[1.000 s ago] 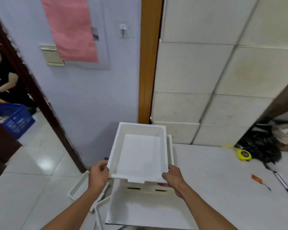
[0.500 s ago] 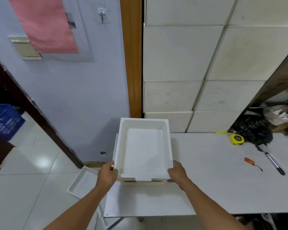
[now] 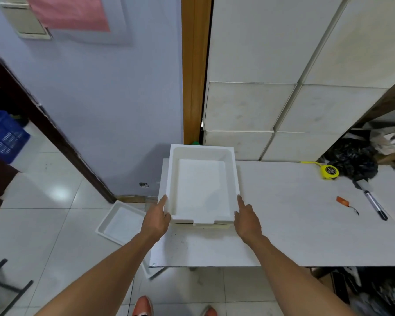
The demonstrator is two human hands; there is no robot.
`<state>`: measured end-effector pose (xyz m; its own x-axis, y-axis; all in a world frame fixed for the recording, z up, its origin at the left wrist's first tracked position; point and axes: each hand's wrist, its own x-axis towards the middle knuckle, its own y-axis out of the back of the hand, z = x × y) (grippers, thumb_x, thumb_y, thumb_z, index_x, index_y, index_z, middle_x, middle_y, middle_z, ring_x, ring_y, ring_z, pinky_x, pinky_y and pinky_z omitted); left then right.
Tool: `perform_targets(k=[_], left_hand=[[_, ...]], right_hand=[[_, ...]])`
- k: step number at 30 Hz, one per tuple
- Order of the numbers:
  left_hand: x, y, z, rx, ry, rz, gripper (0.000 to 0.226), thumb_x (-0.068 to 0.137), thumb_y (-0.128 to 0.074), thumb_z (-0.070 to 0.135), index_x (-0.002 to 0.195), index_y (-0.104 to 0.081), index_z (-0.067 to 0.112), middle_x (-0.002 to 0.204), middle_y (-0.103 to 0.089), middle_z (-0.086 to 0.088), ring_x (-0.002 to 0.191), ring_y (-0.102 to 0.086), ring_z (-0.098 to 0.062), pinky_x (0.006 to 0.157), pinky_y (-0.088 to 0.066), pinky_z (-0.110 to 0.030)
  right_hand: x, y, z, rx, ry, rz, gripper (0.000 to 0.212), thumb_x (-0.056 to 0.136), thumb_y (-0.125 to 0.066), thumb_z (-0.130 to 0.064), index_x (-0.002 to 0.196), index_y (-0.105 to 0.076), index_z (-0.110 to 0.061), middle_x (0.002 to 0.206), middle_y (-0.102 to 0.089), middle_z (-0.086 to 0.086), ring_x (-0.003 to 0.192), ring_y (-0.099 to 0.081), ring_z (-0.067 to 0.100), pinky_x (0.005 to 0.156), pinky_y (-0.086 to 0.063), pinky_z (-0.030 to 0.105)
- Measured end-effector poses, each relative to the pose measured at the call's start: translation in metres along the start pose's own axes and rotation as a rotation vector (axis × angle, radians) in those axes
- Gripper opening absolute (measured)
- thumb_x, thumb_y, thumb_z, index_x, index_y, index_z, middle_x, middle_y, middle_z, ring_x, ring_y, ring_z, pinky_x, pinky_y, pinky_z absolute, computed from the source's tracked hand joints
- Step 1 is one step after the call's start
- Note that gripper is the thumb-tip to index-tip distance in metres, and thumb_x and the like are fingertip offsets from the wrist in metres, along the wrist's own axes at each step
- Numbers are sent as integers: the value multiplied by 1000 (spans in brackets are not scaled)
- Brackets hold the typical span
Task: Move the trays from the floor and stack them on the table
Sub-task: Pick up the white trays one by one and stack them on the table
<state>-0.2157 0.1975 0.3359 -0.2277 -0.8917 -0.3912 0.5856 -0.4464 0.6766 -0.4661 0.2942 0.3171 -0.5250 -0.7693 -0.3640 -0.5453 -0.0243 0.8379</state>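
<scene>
on the table (image 3: 294, 224), near its left end, a white tray (image 3: 202, 185) sits on top of another tray whose front edge (image 3: 201, 226) shows just below it; your left hand (image 3: 156, 221) lies flat against the top tray's left wall and your right hand (image 3: 246, 221) against its right wall, fingers straight, neither closed around it; one more tray (image 3: 120, 221) lies on the floor tiles beside the table
</scene>
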Motion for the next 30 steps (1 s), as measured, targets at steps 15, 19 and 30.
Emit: perform_targets(k=[15,19,30], left_hand=[[19,38,-23,242,-53,-132,63,96,-45,28,150,-15,36,134,-57,-10,108,-61,-28,89,-53,-42],[25,69,-42,250,-61,-83,62,93,-45,23,149,-19,33,111,-65,-15,91,-61,-29,73,-50,-38],[72,145,-192,265,163,-55,59,94,-41,28,150,-22,28,132,-48,-17,121,-49,-34,94,-45,-45]], right_hand=[[1,-10,-59,-163,41,102,48,95,-41,-12,143,-38,-12,149,-33,10,131,-34,28,103,-39,39],[-1,-19,-101,-42,124,161,43,97,-40,-11,140,-42,-11,143,-41,10,129,-37,28,104,-41,41],[3,-116,-267,135,434,167,29,96,-43,-8,120,-59,-10,120,-59,7,115,-51,22,99,-43,30]])
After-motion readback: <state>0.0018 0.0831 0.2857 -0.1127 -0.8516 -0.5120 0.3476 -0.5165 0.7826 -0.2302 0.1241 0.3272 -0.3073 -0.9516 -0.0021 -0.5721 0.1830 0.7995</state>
